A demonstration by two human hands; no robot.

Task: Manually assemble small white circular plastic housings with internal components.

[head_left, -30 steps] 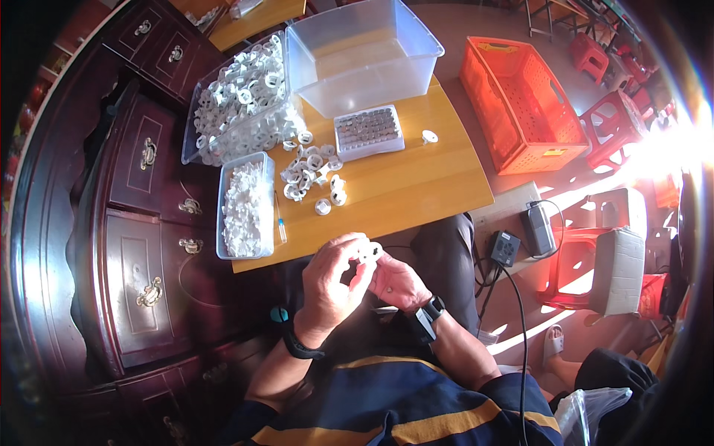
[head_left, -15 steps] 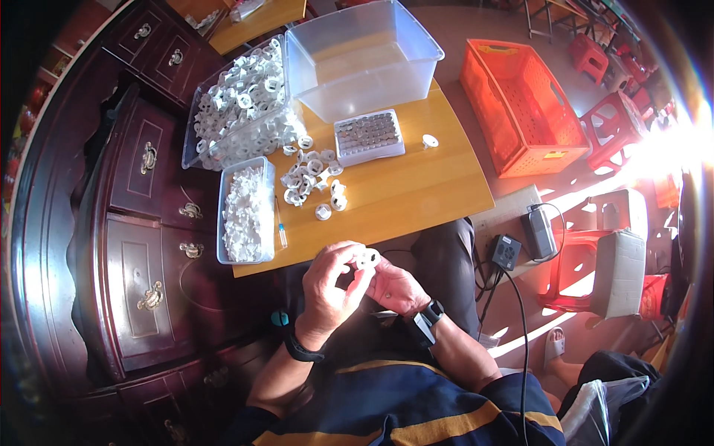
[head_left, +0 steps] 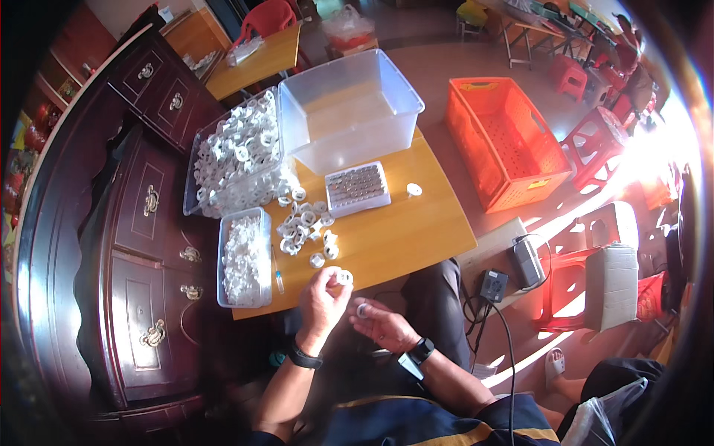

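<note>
My left hand [head_left: 324, 305] pinches a small white round plastic piece [head_left: 344, 277] with a hole, just off the table's near edge. To its right and a little lower, my right hand [head_left: 388, 328] grips a small pale ring-like piece [head_left: 362, 311] between thumb and fingers. Beyond the hands, a loose group of white ring-shaped pieces [head_left: 300, 228] lies on the yellow-brown table [head_left: 387, 241]. One more white piece [head_left: 317, 260] rests nearest the left hand. A white tray [head_left: 359, 207] with rows of small metallic parts sits behind them.
At left, a shallow clear bin [head_left: 268, 256] holds small white bits, with a thin blue-ended tool [head_left: 279, 281] beside it. A larger tub [head_left: 195, 175] is heaped with white pieces. An open clear bin [head_left: 357, 146] stands behind. An orange crate [head_left: 520, 192] and black power box [head_left: 492, 285] are right.
My hands have come apart, each now with a piece. The left has moved up toward the table; the right has dropped slightly lower. The whole view has shifted with my head.
</note>
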